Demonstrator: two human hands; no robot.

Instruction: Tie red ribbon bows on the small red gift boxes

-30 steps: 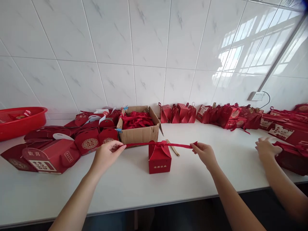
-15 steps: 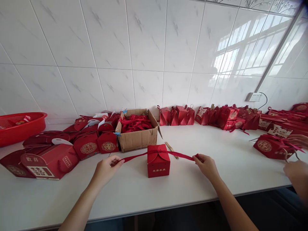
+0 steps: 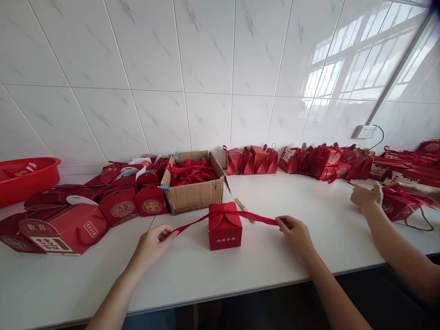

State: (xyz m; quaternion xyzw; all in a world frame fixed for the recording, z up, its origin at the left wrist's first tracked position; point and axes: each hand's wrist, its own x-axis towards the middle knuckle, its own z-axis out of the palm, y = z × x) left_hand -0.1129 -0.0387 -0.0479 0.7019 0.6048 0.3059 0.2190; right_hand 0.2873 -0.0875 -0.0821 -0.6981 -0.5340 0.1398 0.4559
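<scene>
A small red gift box (image 3: 225, 233) with gold lettering stands upright on the white table in front of me. Across its folded top runs a red ribbon (image 3: 256, 217), crossed or knotted at the middle. Its left end is pinched in my left hand (image 3: 154, 245), its right end in my right hand (image 3: 296, 233). Both ends are drawn out sideways, sagging slightly. Neither hand touches the box itself. Just behind the box lies a thin tan strip (image 3: 240, 205), partly hidden by the ribbon.
A cardboard box (image 3: 195, 198) of red ribbons stands behind, left of centre. Several red boxes (image 3: 65, 229) crowd the left, near a red plastic basin (image 3: 30, 183). More boxes (image 3: 259, 159) line the tiled wall. At right, another person's hand (image 3: 367, 197) works on a red box (image 3: 395, 206).
My hands keep hold of the ribbon ends, nearly in place; the ribbon hangs a little looser. The other person's arm has reached in from the right, in front of their box. The view shifted slightly.
</scene>
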